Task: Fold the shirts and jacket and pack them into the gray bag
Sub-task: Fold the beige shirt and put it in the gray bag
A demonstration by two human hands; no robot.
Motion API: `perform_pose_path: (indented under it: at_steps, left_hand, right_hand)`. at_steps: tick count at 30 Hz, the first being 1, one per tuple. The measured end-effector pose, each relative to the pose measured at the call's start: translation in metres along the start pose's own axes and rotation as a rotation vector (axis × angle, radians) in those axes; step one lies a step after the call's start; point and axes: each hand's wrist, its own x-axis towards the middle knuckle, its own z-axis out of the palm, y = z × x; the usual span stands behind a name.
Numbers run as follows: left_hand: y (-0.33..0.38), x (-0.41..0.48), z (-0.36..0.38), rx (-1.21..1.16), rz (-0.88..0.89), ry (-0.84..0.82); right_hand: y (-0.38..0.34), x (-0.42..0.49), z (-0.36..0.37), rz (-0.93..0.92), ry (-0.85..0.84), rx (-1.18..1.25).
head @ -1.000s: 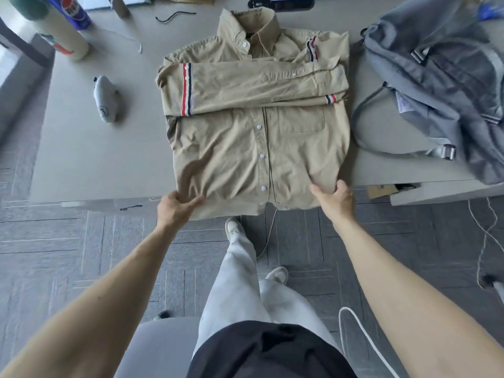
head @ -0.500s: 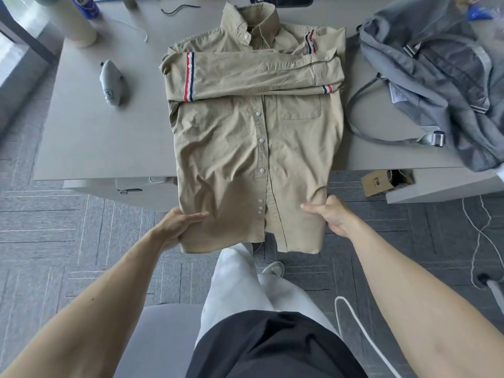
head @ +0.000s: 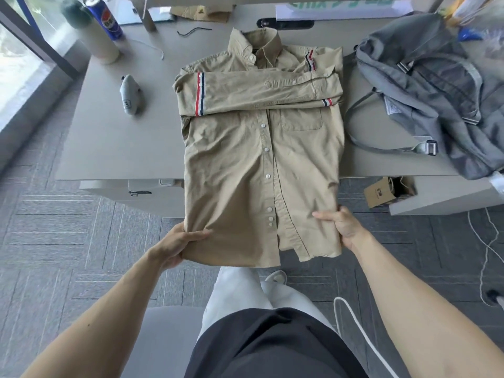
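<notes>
A tan button-up shirt (head: 245, 148) lies face up on the grey table (head: 114, 143), collar at the far side, both striped sleeves folded across the chest. Its lower part is held out past the table's near edge. My left hand (head: 177, 245) grips the bottom left corner of the hem. My right hand (head: 341, 227) grips the bottom right edge. The gray bag (head: 425, 85) lies slumped on the table to the right of the shirt, its strap looping toward the shirt.
A small grey plush toy (head: 130, 95) lies left of the shirt. A beige bottle (head: 95, 36) and a blue can (head: 105, 16) stand at the far left corner. A brown paper bag (head: 381, 192) sits under the table at right. Cords trail on the floor.
Both hands took hold of the shirt's hem and drew it toward me, off the table's near edge. The hanging lower part is now stretched out flat between my hands.
</notes>
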Motion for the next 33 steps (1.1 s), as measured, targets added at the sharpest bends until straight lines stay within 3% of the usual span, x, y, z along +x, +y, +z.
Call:
perform_pose_path:
  at_steps: [5,11,17,22,26,29,33]
  left_hand:
    - [0.016,-0.013,0.001,-0.005,-0.004,0.013]
    - [0.037,-0.023,0.006,0.051,-0.084,-0.009]
    - [0.071,-0.031,0.011,0.082,-0.013,-0.095]
    - [0.118,-0.041,0.02,0.091,0.133,-0.161]
    - [0.158,-0.049,0.029,0.044,0.264,-0.098]
    - [0.189,-0.051,0.043,-0.024,0.337,0.014]
    - [0.231,-0.038,0.05,-0.079,0.443,0.117]
  right_hand:
    - [-0.01,-0.005,-0.008,0.107,0.057,0.072]
    - [-0.024,-0.025,-0.027,0.102,0.101,-0.075]
    - [-0.044,-0.034,-0.023,-0.029,0.09,-0.236]
    - [-0.082,-0.03,-0.011,-0.252,0.311,-0.222]
    - [-0.129,-0.036,0.0,-0.367,0.33,-0.165]
    - [-0.163,-0.034,0.009,-0.444,0.245,-0.151]
    - [-0.204,-0.023,0.02,-0.398,0.157,-0.033]
